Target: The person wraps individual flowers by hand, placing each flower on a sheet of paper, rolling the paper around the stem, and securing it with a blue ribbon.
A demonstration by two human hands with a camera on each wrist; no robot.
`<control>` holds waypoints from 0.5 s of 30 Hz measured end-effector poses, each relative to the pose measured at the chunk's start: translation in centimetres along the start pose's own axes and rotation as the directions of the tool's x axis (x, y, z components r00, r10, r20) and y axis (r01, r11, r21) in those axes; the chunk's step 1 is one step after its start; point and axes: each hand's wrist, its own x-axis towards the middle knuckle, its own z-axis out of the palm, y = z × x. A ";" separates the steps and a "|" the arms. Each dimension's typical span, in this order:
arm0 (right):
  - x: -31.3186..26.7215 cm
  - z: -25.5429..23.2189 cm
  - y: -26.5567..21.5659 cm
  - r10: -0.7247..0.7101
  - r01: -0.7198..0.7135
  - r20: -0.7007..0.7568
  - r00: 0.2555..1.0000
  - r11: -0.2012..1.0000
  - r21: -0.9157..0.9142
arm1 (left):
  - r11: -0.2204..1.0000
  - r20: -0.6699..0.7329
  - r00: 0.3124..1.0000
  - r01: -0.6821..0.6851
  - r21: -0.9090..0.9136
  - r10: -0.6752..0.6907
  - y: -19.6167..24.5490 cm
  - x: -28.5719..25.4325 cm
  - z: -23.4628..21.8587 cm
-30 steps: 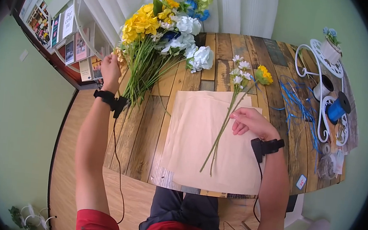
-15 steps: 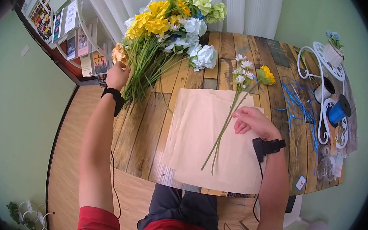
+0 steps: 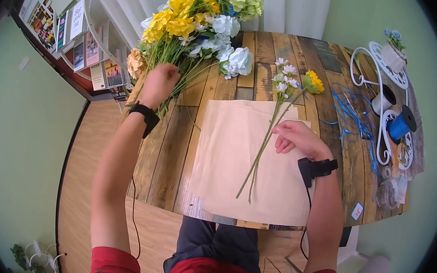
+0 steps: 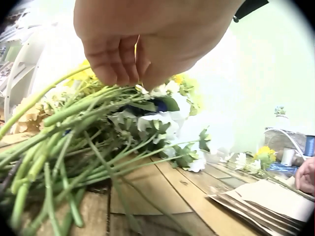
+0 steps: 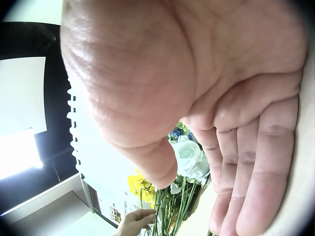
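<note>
My left hand (image 3: 160,84) hovers over the green stems (image 4: 74,118) of a big bunch of artificial flowers, its fingers bent downward with the tips right at the stems. Yellow blooms (image 3: 174,21), pale blue roses (image 3: 237,62) and green hydrangeas (image 3: 233,0) make up the bunch; a peach flower (image 3: 136,63) lies at its left. My right hand (image 3: 301,138) rests on the beige wrapping paper (image 3: 226,163), fingers relaxed, fingertips beside the stems of a white daisy spray (image 3: 285,82) and a yellow flower (image 3: 314,82). Those two stems cross on the paper.
To the right lie tangled blue ribbon (image 3: 355,117), a blue spool (image 3: 401,126), a white spool (image 3: 383,101) and a white metal stand (image 3: 382,80) with a small potted plant (image 3: 393,58). A bookshelf (image 3: 89,37) stands left, beyond the wooden table (image 3: 170,153).
My left hand has moved right, from the peach flower at the table's left edge to over the bunch's stems, leaving that flower behind. The right hand stays by the daisy stems.
</note>
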 end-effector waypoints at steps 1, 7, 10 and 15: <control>0.0 0.0 0.0 0.005 -0.005 -0.004 1.000 1.000 -0.005 | 0.999 0.149 0.988 -0.047 0.007 0.046 0.5 -0.2 0.6; 0.0 0.0 -0.1 0.004 -0.004 -0.011 1.000 1.000 -0.003 | 0.930 0.350 0.937 -0.114 0.349 -0.017 -0.7 -1.1 4.5; 0.0 -0.1 0.0 -0.005 0.005 -0.007 1.000 1.000 -0.001 | 0.962 0.343 0.939 -0.098 0.256 0.005 -0.5 -0.6 3.9; 0.0 -0.1 0.1 -0.014 0.014 0.002 1.000 1.000 0.018 | 0.997 0.141 0.989 0.046 -0.066 -0.036 -3.0 -0.1 3.9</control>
